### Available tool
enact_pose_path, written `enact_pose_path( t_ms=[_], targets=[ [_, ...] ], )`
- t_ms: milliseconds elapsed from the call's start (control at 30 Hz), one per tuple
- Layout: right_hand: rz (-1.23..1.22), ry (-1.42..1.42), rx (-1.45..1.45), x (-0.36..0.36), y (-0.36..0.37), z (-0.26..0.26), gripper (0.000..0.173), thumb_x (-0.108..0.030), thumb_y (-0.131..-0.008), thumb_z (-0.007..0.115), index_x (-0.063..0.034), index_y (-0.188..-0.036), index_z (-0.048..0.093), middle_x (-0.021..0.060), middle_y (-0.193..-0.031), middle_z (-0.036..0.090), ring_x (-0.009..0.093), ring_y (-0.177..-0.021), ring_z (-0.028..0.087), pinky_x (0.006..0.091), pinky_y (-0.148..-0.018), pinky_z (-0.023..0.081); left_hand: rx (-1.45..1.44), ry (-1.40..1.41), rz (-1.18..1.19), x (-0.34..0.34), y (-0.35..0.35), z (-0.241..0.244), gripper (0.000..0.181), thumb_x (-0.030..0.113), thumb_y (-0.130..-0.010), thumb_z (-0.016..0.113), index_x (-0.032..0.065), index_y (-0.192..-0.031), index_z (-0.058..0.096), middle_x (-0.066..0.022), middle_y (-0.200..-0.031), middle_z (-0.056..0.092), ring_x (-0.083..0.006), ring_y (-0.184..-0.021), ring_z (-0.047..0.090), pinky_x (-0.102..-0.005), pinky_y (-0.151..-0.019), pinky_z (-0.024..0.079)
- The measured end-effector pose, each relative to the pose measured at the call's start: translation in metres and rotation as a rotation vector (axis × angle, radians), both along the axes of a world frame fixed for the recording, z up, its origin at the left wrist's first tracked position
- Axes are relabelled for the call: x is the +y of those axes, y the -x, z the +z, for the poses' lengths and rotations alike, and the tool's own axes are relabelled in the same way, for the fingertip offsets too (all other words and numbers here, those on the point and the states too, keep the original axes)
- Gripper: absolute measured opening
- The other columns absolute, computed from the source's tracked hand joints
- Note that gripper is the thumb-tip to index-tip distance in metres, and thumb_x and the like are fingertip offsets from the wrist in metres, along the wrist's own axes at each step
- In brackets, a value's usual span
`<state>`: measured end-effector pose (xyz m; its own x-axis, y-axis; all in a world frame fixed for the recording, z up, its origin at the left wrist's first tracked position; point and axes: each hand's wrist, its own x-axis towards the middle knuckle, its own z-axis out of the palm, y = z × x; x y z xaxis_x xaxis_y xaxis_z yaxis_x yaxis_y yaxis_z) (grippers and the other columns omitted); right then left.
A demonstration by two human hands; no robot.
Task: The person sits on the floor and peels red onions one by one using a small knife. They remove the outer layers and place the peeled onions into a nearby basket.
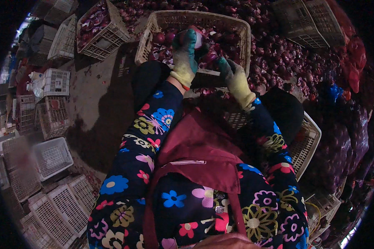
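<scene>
A plastic crate (pixel 247 40) with red onions and loose skins in it stands before me. Over it, my left hand (pixel 187 53), in a yellow and green work glove, is closed around a pale-and-red onion (pixel 198 39). My right hand (pixel 233 76), gloved alike, is at the crate's near right edge, its fingertips close to dark red onions or skins; whether it holds anything is too dark to tell.
Loose red onions (pixel 277 65) cover the floor at the right and behind the crate. A crate of onion skins (pixel 104 39) stands at the upper left. Empty-looking crates (pixel 53 158) line the left side. Filled mesh sacks (pixel 333 152) lie right, near another crate (pixel 305 144).
</scene>
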<state>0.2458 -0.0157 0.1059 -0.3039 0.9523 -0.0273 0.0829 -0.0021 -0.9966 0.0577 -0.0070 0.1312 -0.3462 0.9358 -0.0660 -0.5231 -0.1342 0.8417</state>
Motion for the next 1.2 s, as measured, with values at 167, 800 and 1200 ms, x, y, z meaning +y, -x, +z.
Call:
enact_pose_path(
  t_ms=[167,800,1200],
  targets=[
    [-0.070,-0.307,-0.338,0.016,-0.006,-0.016,0.044,-0.037,-0.106,0.058,0.0035,-0.118,0.068,0.0054,-0.092,0.073,0.015,-0.083,0.066,0.0326,-0.075,0.052,0.044,-0.046,0.026,-0.004,-0.005,0.002,0.041,0.042,-0.093,0.076,0.0128,-0.119,0.064,-0.0019,-0.109,0.064,-0.0173,-0.098,0.064,-0.0344,-0.079,0.060],
    [0.049,0.009,0.147,0.022,0.006,0.041,0.041,-0.014,-0.095,0.074,-0.0001,-0.132,0.062,0.0030,-0.106,0.072,0.008,-0.090,0.064,0.0247,-0.078,0.053,0.275,-0.003,-0.201,0.011,0.001,-0.042,0.035,0.038,-0.101,0.065,0.0122,-0.125,0.067,-0.0004,-0.114,0.068,-0.0136,-0.104,0.062,-0.0319,-0.091,0.051],
    [0.038,-0.031,0.069,0.029,-0.002,0.034,0.032,-0.014,-0.093,0.076,0.0007,-0.120,0.067,0.0046,-0.104,0.074,0.009,-0.090,0.065,0.0268,-0.078,0.055,0.994,-0.593,-0.007,0.007,0.005,-0.049,0.031,0.028,-0.102,0.060,0.0126,-0.128,0.066,-0.0023,-0.123,0.068,-0.0172,-0.112,0.064,-0.0351,-0.100,0.050]
  ],
)
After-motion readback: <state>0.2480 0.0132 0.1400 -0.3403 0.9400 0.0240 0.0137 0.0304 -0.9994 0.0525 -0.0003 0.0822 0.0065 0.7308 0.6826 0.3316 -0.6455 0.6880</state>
